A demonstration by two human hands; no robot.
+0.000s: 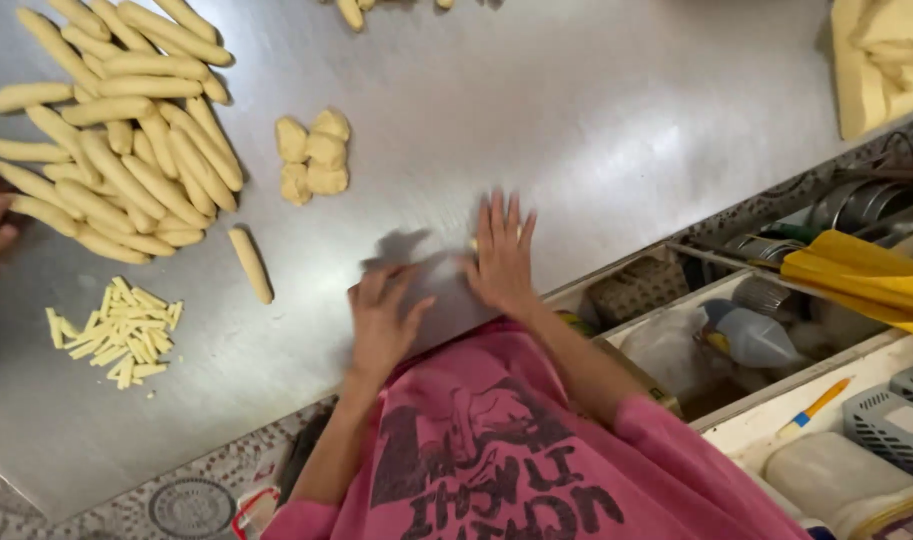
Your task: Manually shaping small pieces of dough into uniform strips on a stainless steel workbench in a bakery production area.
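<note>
Under the right hand (501,255) only a sliver of dough piece (473,243) peeks out, the rest hidden by the flat palm with fingers spread. The left hand (381,320) lies open beside it on the steel table (596,120), holding nothing I can see. Bare steel stretches beyond the right hand; four dough lumps (314,155) and a pile of dough rolls (126,130) lie farther off past the left hand, the table edge just behind both wrists.

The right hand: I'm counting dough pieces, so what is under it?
The right hand lies flat on the steel table. A sliver of pale dough peeks out beside it; the rest is covered by the palm.
</note>
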